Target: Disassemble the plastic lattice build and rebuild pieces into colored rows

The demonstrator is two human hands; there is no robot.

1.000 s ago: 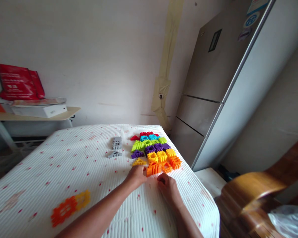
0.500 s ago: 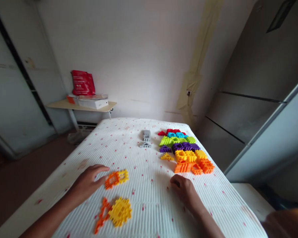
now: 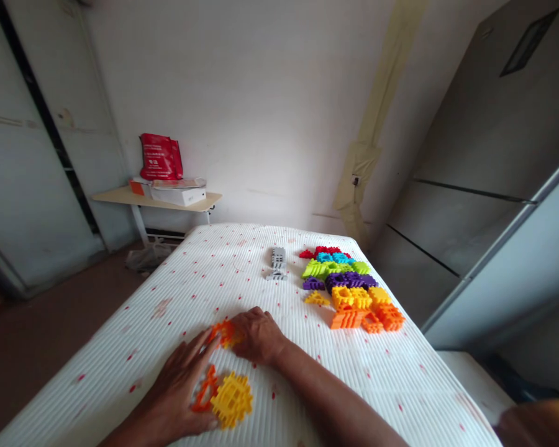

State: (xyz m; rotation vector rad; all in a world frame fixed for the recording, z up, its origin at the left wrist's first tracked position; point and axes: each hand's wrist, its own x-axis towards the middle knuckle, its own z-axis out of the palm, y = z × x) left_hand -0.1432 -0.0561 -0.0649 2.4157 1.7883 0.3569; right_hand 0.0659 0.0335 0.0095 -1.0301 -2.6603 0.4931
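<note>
Orange piece point(image 3: 222, 329) lies beyond yellow block point(image 3: 233, 399). Left hand point(image 3: 181, 380), left of block — fingers wide. Right hand point(image 3: 257, 336), beyond block — finger grip cannot be determined.

The left arm point(image 3: 131, 428) comes up from the bottom. The left hand point(image 3: 181, 380) shows its back, with its thumb stuck out wide. The right arm point(image 3: 333, 392) slants up leftward. The right hand point(image 3: 259, 336) has bent fingers point(image 3: 240, 324), near the left ones.

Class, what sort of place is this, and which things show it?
Probably a room in a home: a tall refrigerator stands on the right, and colourful interlocking plastic building pieces lie on a ribbed, red-speckled cover.
</note>
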